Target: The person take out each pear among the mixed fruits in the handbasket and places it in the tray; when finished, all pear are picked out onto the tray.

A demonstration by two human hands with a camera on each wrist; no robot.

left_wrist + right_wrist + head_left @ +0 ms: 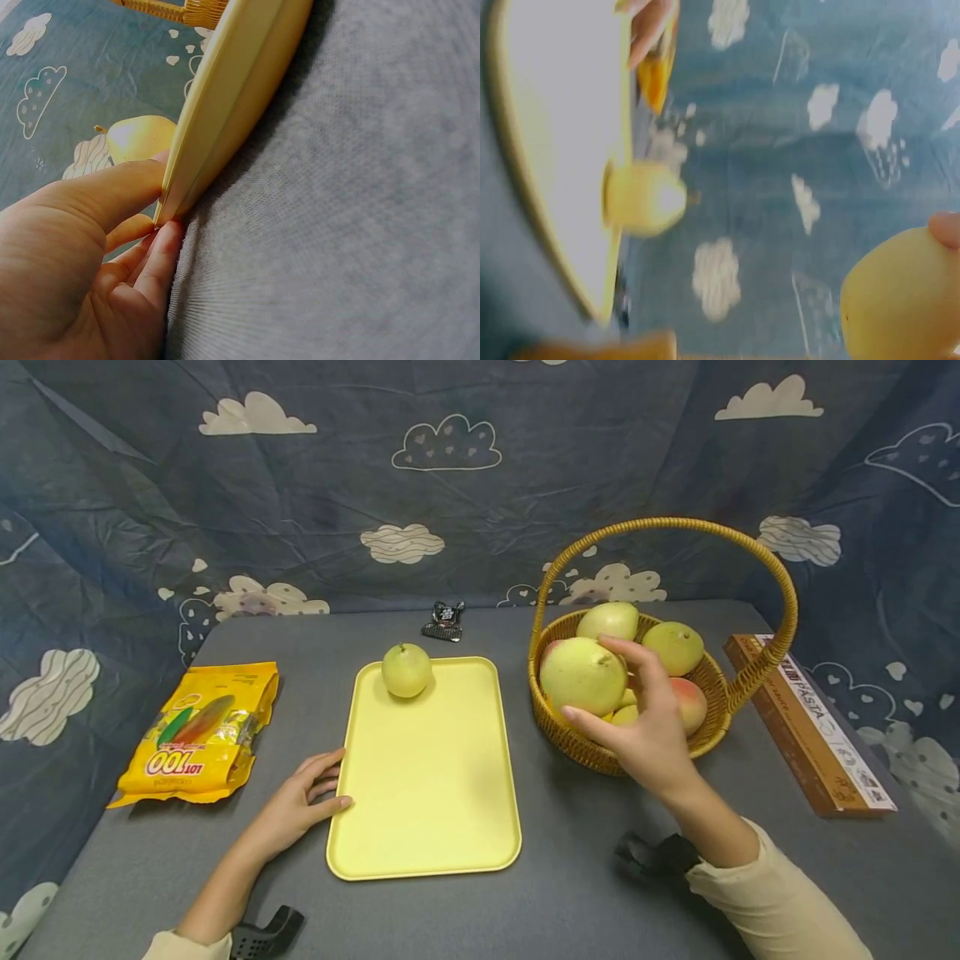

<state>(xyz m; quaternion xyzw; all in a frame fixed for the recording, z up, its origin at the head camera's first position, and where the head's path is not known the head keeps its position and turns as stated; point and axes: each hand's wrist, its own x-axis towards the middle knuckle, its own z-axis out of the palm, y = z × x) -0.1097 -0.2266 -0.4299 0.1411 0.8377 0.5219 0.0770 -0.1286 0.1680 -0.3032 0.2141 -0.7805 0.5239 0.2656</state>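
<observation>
My left hand [300,802] pinches the left rim of a yellow tray [427,777], thumb on top and fingers at the underside, as the left wrist view shows. One yellow-green pear [406,671] stands at the tray's far left corner. With thumb and fingers my right hand [654,727] grips a large pale yellow-green pear [583,677] over the front left of a wicker basket [573,752]. Behind that pear, the basket holds other fruit: a pale one [609,620], a green one [673,648] and a reddish peach [688,705]. The right wrist view shows the gripped pear [900,300] partly cut off.
The basket's tall arched handle [675,523] rises above the fruit. A yellow snack bag [198,735] lies at the left, a long pasta box [813,727] at the right. Behind the tray is a small black wrapped packet [445,621]. A cloud-patterned cloth hangs at the back.
</observation>
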